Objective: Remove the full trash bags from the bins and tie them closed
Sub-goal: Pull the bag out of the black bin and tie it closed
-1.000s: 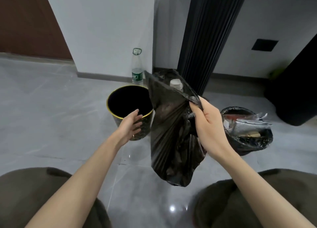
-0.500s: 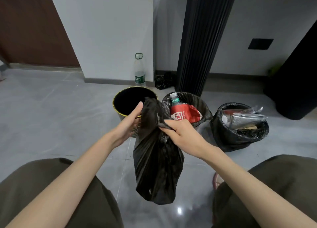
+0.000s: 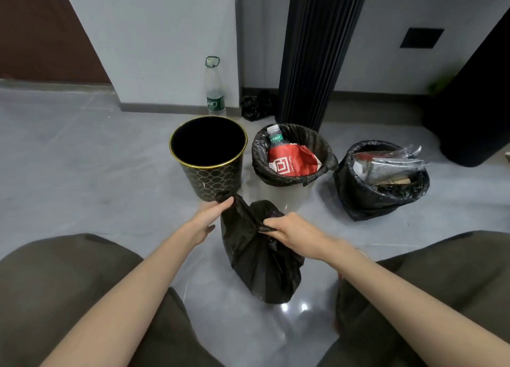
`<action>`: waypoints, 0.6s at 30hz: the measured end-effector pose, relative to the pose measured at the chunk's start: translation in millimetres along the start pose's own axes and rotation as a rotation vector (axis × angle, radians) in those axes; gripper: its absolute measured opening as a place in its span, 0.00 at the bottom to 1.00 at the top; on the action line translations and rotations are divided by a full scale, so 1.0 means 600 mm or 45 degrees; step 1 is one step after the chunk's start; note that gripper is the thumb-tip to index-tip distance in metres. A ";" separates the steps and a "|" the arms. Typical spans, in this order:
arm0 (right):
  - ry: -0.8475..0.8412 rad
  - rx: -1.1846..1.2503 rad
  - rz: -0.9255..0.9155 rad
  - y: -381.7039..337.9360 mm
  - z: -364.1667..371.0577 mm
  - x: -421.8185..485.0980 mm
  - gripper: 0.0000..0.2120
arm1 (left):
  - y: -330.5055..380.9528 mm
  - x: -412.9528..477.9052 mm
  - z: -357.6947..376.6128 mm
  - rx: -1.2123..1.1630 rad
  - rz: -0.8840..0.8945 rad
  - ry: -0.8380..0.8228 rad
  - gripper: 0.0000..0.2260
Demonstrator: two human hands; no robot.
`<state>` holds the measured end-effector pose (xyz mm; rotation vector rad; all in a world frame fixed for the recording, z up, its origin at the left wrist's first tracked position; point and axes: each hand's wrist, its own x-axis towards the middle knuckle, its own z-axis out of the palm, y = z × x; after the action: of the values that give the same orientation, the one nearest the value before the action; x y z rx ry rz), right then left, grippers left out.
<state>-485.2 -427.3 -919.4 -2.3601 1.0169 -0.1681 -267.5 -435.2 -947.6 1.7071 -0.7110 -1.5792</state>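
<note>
- bag (image 3: 259, 261) is out and sits just on the near side of the empty bin (image 3: 212, 181), between the person's knees; long axis roughly upright, fat end down; can't tell if the bottom touches the floor (image 3: 96, 159) or hangs just above it
- left hand (image 3: 207, 217) pinches one flap of the mouth, right by the bin's base; right hand (image 3: 295, 231) pinches the other flap, a bit further right of the bin; fingers pressed together on the plastic, both hands
- flaps stand apart either side of the neck, so I reckon next up is crossing them into a knot; neither hand is nearer
- floor's glossy grey tile; looks slippy
- right of the empty bin: a lined bin (image 3: 328, 159), full; further right another one (image 3: 367, 198), full too; behind it a bottle (image 3: 214, 90) by the wall
</note>
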 end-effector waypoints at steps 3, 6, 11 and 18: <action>0.009 -0.063 0.009 0.017 -0.004 0.000 0.16 | -0.002 0.003 0.016 0.016 0.045 0.084 0.08; 0.077 -0.126 0.010 0.034 -0.015 -0.001 0.19 | -0.007 0.015 0.016 -0.183 0.067 0.130 0.05; 0.229 -0.035 0.162 0.069 -0.037 -0.002 0.22 | -0.009 0.018 0.005 -0.458 0.132 0.209 0.09; 0.256 0.052 0.409 0.102 -0.040 -0.011 0.20 | 0.001 -0.013 0.024 -0.414 0.123 0.126 0.10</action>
<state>-536.3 -467.1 -931.4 -2.1397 1.4576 -0.3040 -282.5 -431.0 -942.5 1.4775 -0.4511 -1.4439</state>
